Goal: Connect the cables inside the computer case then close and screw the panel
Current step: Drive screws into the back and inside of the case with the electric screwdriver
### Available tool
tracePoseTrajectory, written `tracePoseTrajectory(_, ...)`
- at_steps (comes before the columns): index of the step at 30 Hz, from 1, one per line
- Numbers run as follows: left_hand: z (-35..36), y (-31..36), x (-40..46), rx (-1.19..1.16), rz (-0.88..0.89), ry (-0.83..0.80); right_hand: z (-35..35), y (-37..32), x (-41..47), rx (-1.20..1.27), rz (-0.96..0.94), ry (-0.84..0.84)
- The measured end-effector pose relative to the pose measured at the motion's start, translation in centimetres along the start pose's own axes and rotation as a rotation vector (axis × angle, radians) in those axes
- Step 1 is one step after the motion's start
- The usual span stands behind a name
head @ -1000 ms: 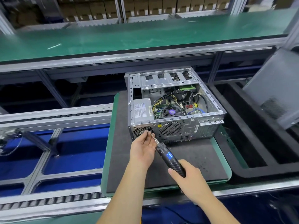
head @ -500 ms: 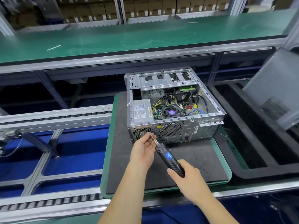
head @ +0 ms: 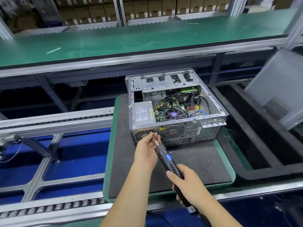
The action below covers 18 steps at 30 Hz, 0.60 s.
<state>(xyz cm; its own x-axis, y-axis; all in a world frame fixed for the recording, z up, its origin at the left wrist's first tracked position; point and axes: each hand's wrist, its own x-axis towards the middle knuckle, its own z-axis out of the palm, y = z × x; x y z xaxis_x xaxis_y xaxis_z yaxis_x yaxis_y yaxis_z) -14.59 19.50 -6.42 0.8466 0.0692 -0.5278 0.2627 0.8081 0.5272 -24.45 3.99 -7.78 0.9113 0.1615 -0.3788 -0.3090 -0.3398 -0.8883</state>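
Computer case (head: 177, 110) open-topped on mat, centre. Your right hand (head: 188, 182) wraps electric screwdriver (head: 168, 161); left hand (head: 147, 149) pinches its bit. Side panel (head: 277, 89) leans far right: likely light, thin, flexing; take by edges.

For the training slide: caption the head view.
Right hand grips an electric screwdriver while left hand pinches its bit at the open computer case.

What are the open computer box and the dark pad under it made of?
The computer case looks like bare sheet steel: dull silver-grey, with punched vent holes and folded edges. The pad looks like dark grey foam or rubber: matte, no shine, slightly speckled. It lies in a green tray that is probably plastic.
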Motion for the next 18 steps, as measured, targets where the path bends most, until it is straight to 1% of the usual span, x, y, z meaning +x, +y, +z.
tracePoseTrajectory(12, -0.15, 0.02, -0.14, -0.084, -0.010, 0.014, 0.24, 0.00, -0.47, 0.001, -0.003, 0.018)
tracePoseTrajectory(18, 0.00, 0.03, -0.21, -0.028, 0.000, 0.026, 0.38, -0.03, -0.44, -0.005, -0.010, 0.023)
